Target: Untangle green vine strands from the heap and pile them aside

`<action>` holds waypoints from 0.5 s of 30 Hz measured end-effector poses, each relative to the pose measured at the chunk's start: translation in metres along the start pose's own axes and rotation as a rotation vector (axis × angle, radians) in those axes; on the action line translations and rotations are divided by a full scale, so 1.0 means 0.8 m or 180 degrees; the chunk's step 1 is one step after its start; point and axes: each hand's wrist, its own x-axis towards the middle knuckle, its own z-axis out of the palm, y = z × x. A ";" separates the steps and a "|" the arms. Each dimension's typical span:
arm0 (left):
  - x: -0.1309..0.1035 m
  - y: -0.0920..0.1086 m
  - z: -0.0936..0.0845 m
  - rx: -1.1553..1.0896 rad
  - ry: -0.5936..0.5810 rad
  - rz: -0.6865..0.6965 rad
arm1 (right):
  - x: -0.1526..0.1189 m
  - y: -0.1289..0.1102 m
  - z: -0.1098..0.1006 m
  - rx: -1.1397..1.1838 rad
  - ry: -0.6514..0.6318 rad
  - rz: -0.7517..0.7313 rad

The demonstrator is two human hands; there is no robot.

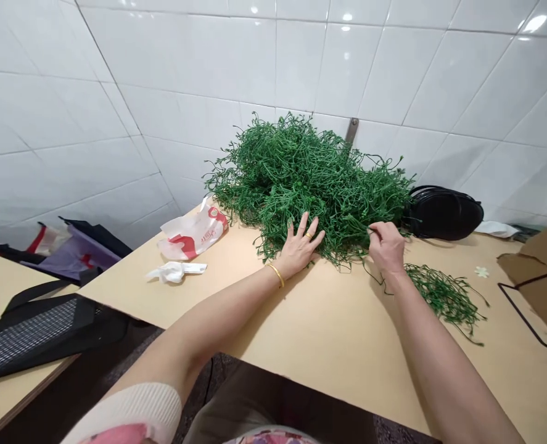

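Observation:
A big tangled heap of green plastic plant stems (pixel 301 166) lies on the pale wooden table (pixel 329 327) against the tiled wall. My left hand (pixel 298 250), with a ring and a gold bracelet, rests on the front of the heap, its fingers spread and holding nothing. At the heap's right front edge, my right hand (pixel 386 246) is closed in a pinch on a thin green stem (pixel 369 232). A smaller bunch of green stems (pixel 444 296) lies beside my right forearm, partly covered by it.
Left of the heap are a red and white plastic bag (pixel 194 234) and a crumpled white tissue (pixel 174 271). A black round bag (pixel 446 213) stands at the right. Farther right is a cardboard box (pixel 544 265) near a black wire frame (pixel 523 317). A black checked bag (pixel 32 333) lies lower left.

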 end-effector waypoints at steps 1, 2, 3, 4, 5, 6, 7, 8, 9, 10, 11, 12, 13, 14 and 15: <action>0.004 -0.001 0.004 0.0008 -0.0007 -0.0006 | 0.001 -0.005 -0.001 0.0130 0.0190 -0.0174; 0.008 -0.002 0.008 0.0015 -0.0010 -0.0021 | 0.003 -0.009 -0.003 0.0373 0.0425 -0.0194; 0.013 -0.004 0.012 0.0022 -0.0012 -0.0041 | 0.005 -0.013 -0.005 0.0728 0.0660 -0.0044; 0.017 -0.005 0.015 0.0023 -0.0011 -0.0058 | 0.009 -0.017 -0.007 0.1160 0.0839 0.0198; 0.020 -0.007 0.019 0.0017 -0.0006 -0.0067 | 0.012 -0.020 -0.010 0.1633 0.0934 0.0462; 0.024 -0.009 0.021 0.0007 0.0005 -0.0068 | 0.015 -0.023 -0.015 0.2101 0.0951 0.0694; 0.026 -0.010 0.024 -0.0008 0.0021 -0.0065 | 0.018 -0.026 -0.019 0.2508 0.0944 0.0860; 0.029 -0.011 0.025 -0.0027 0.0034 -0.0059 | 0.019 -0.028 -0.024 0.2823 0.0931 0.0954; 0.030 -0.012 0.026 -0.0049 0.0037 -0.0056 | 0.019 -0.030 -0.029 0.3051 0.0896 0.1003; 0.031 -0.012 0.025 -0.0073 0.0026 -0.0058 | 0.016 -0.031 -0.032 0.3208 0.0810 0.1040; 0.031 -0.010 0.023 -0.0097 0.0010 -0.0067 | 0.012 -0.032 -0.033 0.3296 0.0680 0.1097; 0.029 -0.008 0.019 -0.0118 -0.0001 -0.0080 | 0.004 -0.032 -0.032 0.3318 0.0519 0.1184; 0.026 -0.004 0.012 -0.0137 0.0004 -0.0095 | -0.005 -0.030 -0.028 0.3276 0.0355 0.1287; 0.020 0.001 0.004 -0.0162 0.0038 -0.0106 | -0.017 -0.029 -0.022 0.3174 0.0214 0.1388; 0.014 0.008 -0.005 -0.0197 0.0100 -0.0109 | -0.029 -0.027 -0.015 0.3034 0.0121 0.1472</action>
